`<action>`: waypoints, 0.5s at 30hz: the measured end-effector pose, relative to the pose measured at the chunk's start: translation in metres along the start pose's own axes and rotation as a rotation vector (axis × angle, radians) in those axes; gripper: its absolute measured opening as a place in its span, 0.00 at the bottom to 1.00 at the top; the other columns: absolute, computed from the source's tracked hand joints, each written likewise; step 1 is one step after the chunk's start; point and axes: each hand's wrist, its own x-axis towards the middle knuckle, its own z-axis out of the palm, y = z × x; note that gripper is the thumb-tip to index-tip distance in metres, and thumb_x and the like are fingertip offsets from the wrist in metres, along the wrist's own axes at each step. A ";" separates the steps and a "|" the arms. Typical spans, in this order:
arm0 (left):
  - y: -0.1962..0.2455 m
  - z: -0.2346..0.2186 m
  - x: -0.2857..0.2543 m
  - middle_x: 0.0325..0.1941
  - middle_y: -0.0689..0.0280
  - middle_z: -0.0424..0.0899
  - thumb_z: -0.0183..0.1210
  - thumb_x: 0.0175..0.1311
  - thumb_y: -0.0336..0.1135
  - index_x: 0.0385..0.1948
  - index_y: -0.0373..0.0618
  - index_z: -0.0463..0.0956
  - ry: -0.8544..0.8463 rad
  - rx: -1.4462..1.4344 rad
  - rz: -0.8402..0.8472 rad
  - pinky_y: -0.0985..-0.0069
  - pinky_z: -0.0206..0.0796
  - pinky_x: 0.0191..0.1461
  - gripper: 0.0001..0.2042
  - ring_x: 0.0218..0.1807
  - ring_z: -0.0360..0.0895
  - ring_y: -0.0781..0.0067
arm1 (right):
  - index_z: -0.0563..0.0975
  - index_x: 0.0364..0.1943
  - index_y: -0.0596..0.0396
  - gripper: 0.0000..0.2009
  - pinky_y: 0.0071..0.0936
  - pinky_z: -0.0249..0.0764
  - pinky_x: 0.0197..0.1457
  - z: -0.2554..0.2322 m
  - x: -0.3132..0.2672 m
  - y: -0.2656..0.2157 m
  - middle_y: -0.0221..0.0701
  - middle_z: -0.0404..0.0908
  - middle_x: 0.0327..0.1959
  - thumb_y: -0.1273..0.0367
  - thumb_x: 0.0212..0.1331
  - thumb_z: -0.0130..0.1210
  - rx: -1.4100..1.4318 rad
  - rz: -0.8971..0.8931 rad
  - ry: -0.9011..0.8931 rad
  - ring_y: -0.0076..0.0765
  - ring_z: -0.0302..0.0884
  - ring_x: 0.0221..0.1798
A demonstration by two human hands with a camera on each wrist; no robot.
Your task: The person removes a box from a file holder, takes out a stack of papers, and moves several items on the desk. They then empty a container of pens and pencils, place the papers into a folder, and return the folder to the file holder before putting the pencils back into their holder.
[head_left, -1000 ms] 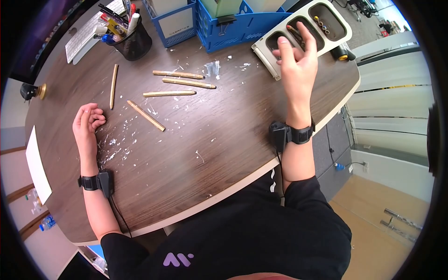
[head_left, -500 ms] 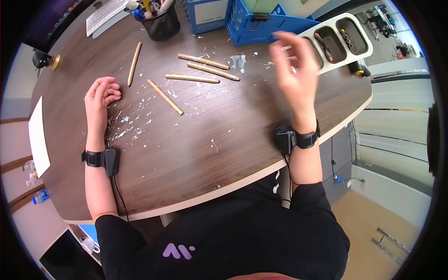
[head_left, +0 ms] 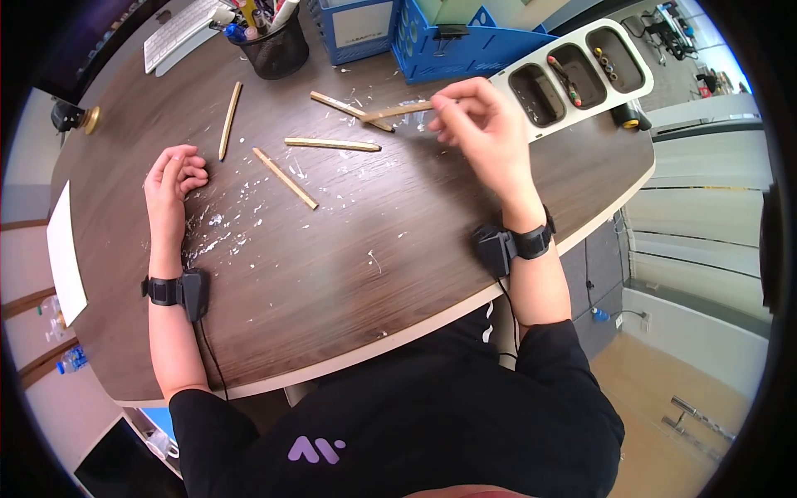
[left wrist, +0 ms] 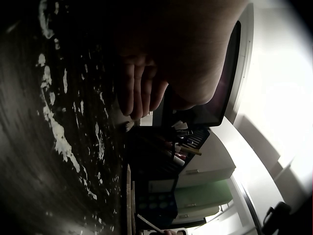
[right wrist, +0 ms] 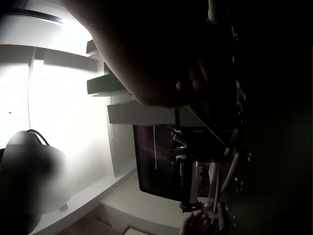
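In the head view the right hand (head_left: 490,139) pinches one end of a wooden pencil (head_left: 397,111), whose other end extends left over another pencil (head_left: 340,105) on the table. Below it lies a third pencil (head_left: 332,144); a slanted one (head_left: 285,178) and a more upright one (head_left: 230,121) are further left. The left hand (head_left: 173,187) rests on the table with loosely curled fingers, holding nothing; the left wrist view shows its fingers (left wrist: 139,90) hanging relaxed. In the dark right wrist view, a thin pencil (right wrist: 209,128) sticks out from the right hand (right wrist: 193,83).
A pale three-compartment tray (head_left: 544,131) stands at the back right, small items in two compartments. Blue file holders (head_left: 465,56), a black mesh pen cup (head_left: 278,51) and a keyboard (head_left: 184,35) are along the back. White scraps (head_left: 217,220) are scattered on the table (head_left: 315,282).
The right hand has moved left and down from the tray to the pencils and now pinches one, lifted from the group. The left hand stays resting on the table.
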 end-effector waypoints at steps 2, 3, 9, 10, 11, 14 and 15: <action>0.000 -0.001 0.000 0.37 0.66 0.82 0.50 0.76 0.40 0.47 0.36 0.77 0.002 0.005 0.000 0.84 0.73 0.41 0.14 0.36 0.79 0.81 | 0.80 0.40 0.63 0.08 0.17 0.79 0.33 -0.013 0.001 -0.005 0.36 0.87 0.29 0.71 0.66 0.60 0.227 0.047 0.005 0.22 0.83 0.28; 0.000 -0.001 0.000 0.37 0.66 0.82 0.50 0.76 0.40 0.47 0.36 0.77 0.002 0.008 0.000 0.84 0.73 0.41 0.14 0.36 0.79 0.81 | 0.79 0.42 0.64 0.08 0.19 0.80 0.32 -0.019 0.002 -0.005 0.41 0.88 0.31 0.71 0.66 0.59 0.282 0.002 0.029 0.25 0.84 0.27; -0.002 -0.003 0.001 0.37 0.65 0.82 0.50 0.76 0.39 0.48 0.36 0.76 0.011 0.012 -0.001 0.84 0.73 0.41 0.14 0.36 0.79 0.81 | 0.74 0.49 0.65 0.10 0.20 0.80 0.30 -0.026 -0.008 -0.013 0.49 0.87 0.37 0.73 0.69 0.53 0.306 -0.358 0.396 0.27 0.82 0.23; -0.002 -0.002 0.001 0.37 0.65 0.82 0.49 0.76 0.39 0.48 0.36 0.76 0.012 0.014 -0.001 0.84 0.73 0.41 0.14 0.36 0.79 0.80 | 0.72 0.52 0.66 0.12 0.21 0.82 0.32 -0.025 -0.011 -0.015 0.53 0.85 0.42 0.74 0.69 0.51 0.273 -0.403 0.391 0.29 0.84 0.27; -0.001 -0.001 0.000 0.37 0.65 0.82 0.50 0.76 0.39 0.47 0.36 0.77 0.016 0.008 0.002 0.83 0.73 0.41 0.14 0.35 0.79 0.80 | 0.70 0.55 0.67 0.13 0.23 0.83 0.34 -0.025 -0.014 -0.017 0.56 0.84 0.46 0.75 0.69 0.49 0.240 -0.448 0.386 0.32 0.86 0.32; 0.000 0.001 0.000 0.36 0.64 0.82 0.52 0.76 0.38 0.46 0.36 0.78 0.025 -0.003 0.011 0.83 0.74 0.40 0.14 0.34 0.79 0.80 | 0.64 0.61 0.68 0.18 0.23 0.81 0.36 -0.012 -0.018 -0.022 0.58 0.83 0.46 0.73 0.71 0.44 0.088 -0.562 0.409 0.45 0.88 0.40; 0.000 0.000 0.000 0.36 0.64 0.82 0.52 0.76 0.39 0.46 0.36 0.78 0.024 -0.001 0.012 0.83 0.74 0.40 0.14 0.34 0.79 0.80 | 0.64 0.60 0.68 0.18 0.25 0.83 0.38 -0.011 -0.017 -0.023 0.58 0.82 0.49 0.74 0.69 0.45 0.115 -0.550 0.424 0.43 0.87 0.41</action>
